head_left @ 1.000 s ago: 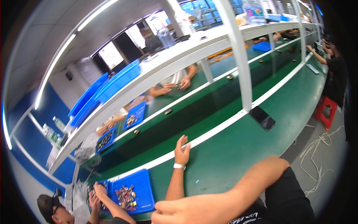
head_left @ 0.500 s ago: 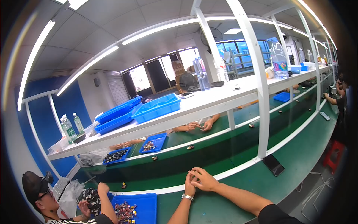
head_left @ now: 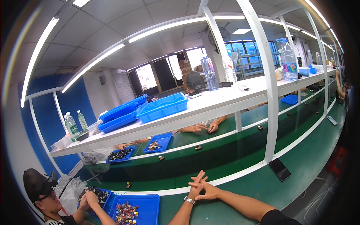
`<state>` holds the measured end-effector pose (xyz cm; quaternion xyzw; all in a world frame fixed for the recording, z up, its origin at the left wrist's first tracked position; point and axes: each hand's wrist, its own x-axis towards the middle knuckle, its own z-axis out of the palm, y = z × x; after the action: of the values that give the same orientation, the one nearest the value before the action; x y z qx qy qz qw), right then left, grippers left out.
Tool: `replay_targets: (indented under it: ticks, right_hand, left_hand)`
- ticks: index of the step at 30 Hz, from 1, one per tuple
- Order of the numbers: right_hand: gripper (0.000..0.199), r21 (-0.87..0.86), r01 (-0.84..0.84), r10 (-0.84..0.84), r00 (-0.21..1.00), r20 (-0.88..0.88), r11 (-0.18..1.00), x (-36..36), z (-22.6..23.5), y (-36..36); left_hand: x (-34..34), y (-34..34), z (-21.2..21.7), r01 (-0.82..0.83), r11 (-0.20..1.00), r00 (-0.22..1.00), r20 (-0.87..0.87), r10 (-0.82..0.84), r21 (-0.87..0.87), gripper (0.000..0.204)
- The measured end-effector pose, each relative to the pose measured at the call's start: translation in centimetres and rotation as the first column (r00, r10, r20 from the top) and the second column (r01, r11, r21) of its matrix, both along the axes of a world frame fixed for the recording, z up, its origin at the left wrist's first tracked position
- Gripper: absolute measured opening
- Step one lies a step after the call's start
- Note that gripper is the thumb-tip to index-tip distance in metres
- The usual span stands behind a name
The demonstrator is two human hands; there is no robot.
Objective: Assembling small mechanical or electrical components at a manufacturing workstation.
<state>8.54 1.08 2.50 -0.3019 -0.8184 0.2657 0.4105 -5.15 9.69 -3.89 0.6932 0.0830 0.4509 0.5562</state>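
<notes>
My left hand [head_left: 194,192], with a metal watch [head_left: 189,200] on its wrist, meets my right hand [head_left: 209,192] above the green bench at the white rail of the conveyor. The fingers of both cross each other, stretched out and apart. Nothing shows between them, though some fingers are partly hidden where they overlap. Left of my hands lies a blue tray [head_left: 149,210] holding a heap of small parts with coloured wires [head_left: 126,213]. A black phone [head_left: 279,170] rests on the bench to the right.
At the left, a person in a black cap [head_left: 39,183] brings both hands together over a tray of black parts [head_left: 98,194]. Small parts [head_left: 161,158] sit along the green belt. Opposite, other hands [head_left: 206,127] work below a white shelf [head_left: 202,103] bearing blue trays [head_left: 163,108] and bottles.
My fingers have slid from loosely touching into crossing each other. The person at the left has brought both hands together. The whole view has shifted slightly.
</notes>
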Motion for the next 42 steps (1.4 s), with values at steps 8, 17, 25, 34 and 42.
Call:
replay_targets:
  ticks: [8, 17, 25, 34, 42]
  right_hand:
    - [0.079, 0.098, -0.002, -0.005, 0.997, 0.074, 0.995, 0.1, 0.4, -1.2]
    - [0.069, 0.131, 0.043, -0.06, 0.989, 0.132, 0.99, -0.3, 0.5, -1.0]
    - [0.045, 0.129, 0.032, -0.027, 0.999, -0.04, 0.991, -0.9, 0.4, -1.1]
    - [0.053, 0.112, 0.028, -0.022, 0.998, -0.057, 0.993, -0.9, 0.3, -1.5]
    - [0.056, 0.244, 0.157, -0.141, 0.987, -0.082, 0.957, -1.6, -0.8, -0.7]
  left_hand:
    - [0.9, -3.0, 3.0, 0.146, 0.988, 0.981, -0.135, -0.137, 0.058, 0.065]
    - [0.5, -0.9, 1.0, 0.048, 0.967, 0.931, -0.362, 0.047, 0.251, 0.042]
    - [2.0, -3.7, 1.4, -0.223, 0.96, 0.946, -0.202, 0.255, 0.168, 0.023]
    - [2.2, -5.6, 3.1, -0.251, 0.966, 0.967, -0.029, 0.252, 0.057, 0.031]
    - [2.3, -5.2, 2.7, -0.299, 0.948, 0.954, 0.032, 0.297, 0.112, 0.055]
